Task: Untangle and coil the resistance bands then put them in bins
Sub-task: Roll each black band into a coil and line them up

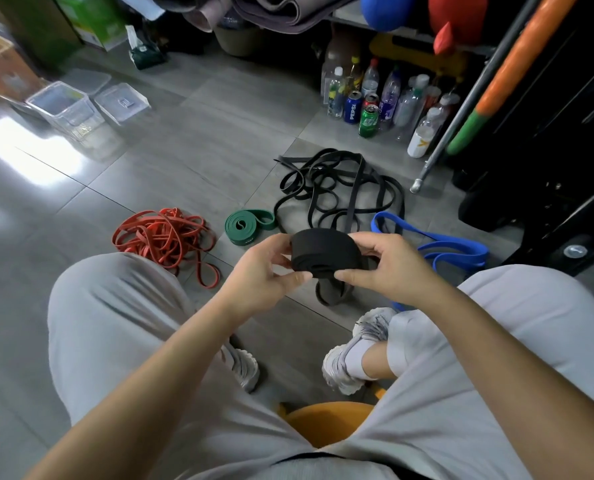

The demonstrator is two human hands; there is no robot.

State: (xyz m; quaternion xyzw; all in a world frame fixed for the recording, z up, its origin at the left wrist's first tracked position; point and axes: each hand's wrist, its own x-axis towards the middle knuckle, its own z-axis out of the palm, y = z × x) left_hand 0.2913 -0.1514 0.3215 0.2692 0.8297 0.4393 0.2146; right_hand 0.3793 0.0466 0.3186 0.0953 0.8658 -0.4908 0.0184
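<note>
- Step in hand: coiling. The wide black band coil [323,252] is held above the floor on the near side of the black tangle [340,188], which serves as the reference landmark.
- Left hand [260,271]: fingers curled round the left side of the coil, thumb on its near edge.
- Right hand [385,268]: thumb and fingers pinch the right side of the coil.
- A short loose tail [330,292] hangs below the coil, so the winding appears nearly done but not finished.
- Next move, as judged: wind in the tail while both hands keep pressure on the turns, since rubber of this kind will likely spring open if let go. Then carry the coil to a bin.
- Count, coiled bands: two, namely the one in hand and one green coil [248,225] just left of the tangle.
- Count, uncoiled groups: three, namely the black tangle, a red tangle [163,237] farther left beyond the green coil, and the blue band [444,247] at the tangle's near right, touching it. The number of bands within each cannot be told.
- Count, clear plastic bins [66,109]: two, side by side, well apart to the far left of the tangle. Whether they hold any bands cannot be told.
</note>
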